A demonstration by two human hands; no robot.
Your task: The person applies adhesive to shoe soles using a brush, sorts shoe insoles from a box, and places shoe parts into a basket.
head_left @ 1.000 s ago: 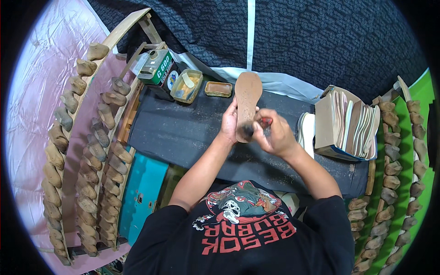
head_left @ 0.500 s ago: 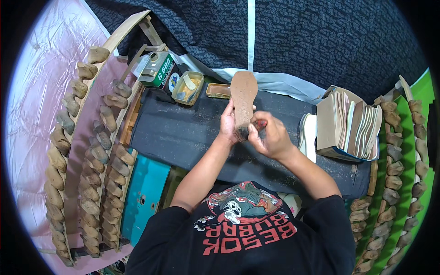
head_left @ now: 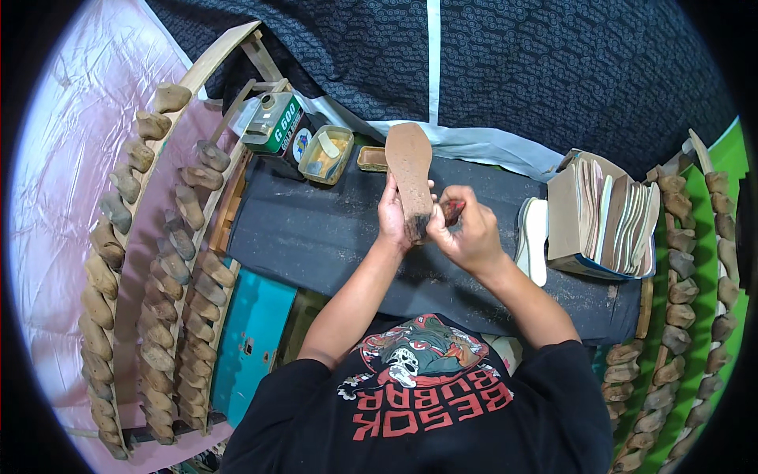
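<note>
A brown shoe sole (head_left: 408,158) stands tilted up over the table, its broad end away from me. My left hand (head_left: 390,215) is closed round its left edge near the narrow end, with fingertips showing on the far side. In my closed right hand (head_left: 471,231) is a red-handled tool (head_left: 452,210), held against or just beside the narrow end. A dark, rough patch (head_left: 417,227) covers that end; whether part of it is the tool's head I cannot tell. Most of the tool is hidden by my fingers.
A dark-covered table (head_left: 316,229) carries a metal can (head_left: 274,126), an open tub (head_left: 326,154) and a small tray (head_left: 371,158) at the back. Pale soles (head_left: 534,237) lie beside a cardboard box (head_left: 564,225) of upright soles. Racks of wooden shoe lasts (head_left: 101,272) flank both sides.
The sole has shifted slightly left and leans further that way at its broad end. My right hand is less blurred and stays by the narrow end.
</note>
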